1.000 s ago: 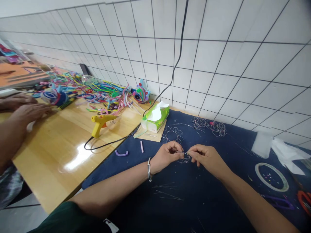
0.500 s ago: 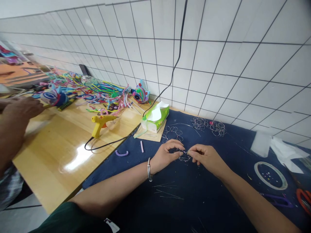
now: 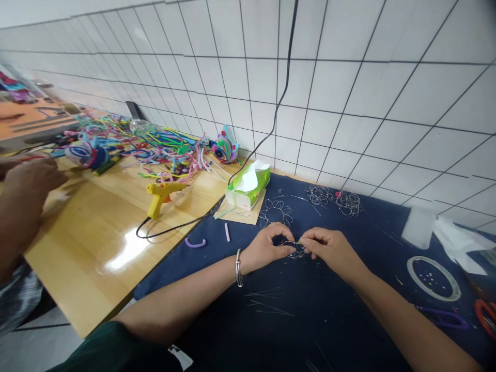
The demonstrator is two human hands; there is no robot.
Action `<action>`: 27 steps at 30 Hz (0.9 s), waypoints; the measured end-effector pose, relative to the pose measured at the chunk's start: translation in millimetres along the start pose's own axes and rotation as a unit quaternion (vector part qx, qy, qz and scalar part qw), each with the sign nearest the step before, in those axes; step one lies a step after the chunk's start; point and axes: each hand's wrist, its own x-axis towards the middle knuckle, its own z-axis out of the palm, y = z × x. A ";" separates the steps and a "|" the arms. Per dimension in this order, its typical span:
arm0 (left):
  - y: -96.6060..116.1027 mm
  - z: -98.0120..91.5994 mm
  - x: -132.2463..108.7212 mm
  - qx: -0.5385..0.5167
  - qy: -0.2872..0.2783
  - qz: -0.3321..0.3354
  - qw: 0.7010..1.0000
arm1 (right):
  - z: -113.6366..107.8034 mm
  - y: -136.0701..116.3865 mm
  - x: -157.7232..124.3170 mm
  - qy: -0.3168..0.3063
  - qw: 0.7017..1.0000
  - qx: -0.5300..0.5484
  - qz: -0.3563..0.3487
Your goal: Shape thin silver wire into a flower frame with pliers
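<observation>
Between my two hands is a small looped wire ring of thin silvery wire, held just above the dark blue cloth. My left hand pinches its left side between thumb and fingertips. On the other side my right hand has thumb and index finger closed on the wire at the ring's top right. Any tiny bead at those fingertips is too small to make out. Just behind my left hand lies a flower-shaped wire ring. Several straight wire pieces rest on the cloth nearer to me.
A tissue pack, yellow glue gun and pipe cleaners lie to the left, near a co-worker's hand. Tangled wire loops are by the wall. At right are a round tray of beads and orange-handled scissors.
My left fingers have opened slightly into a wider arch around the ring, with the thumb still on it. My right hand stays pinched in nearly the same place. The co-worker's hand shifted a little.
</observation>
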 end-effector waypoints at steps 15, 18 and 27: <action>-2.8 8.4 -2.9 0.002 0.035 0.006 0.999 | 6.0 7.2 3.4 -0.027 0.996 0.081 0.038; -2.1 8.5 -2.9 -0.009 0.035 0.023 0.999 | 5.3 6.7 3.3 -0.029 0.996 0.072 0.037; 0.6 3.6 -1.4 -0.086 -0.022 -0.017 0.996 | 4.0 5.0 3.4 -0.020 0.997 0.068 0.032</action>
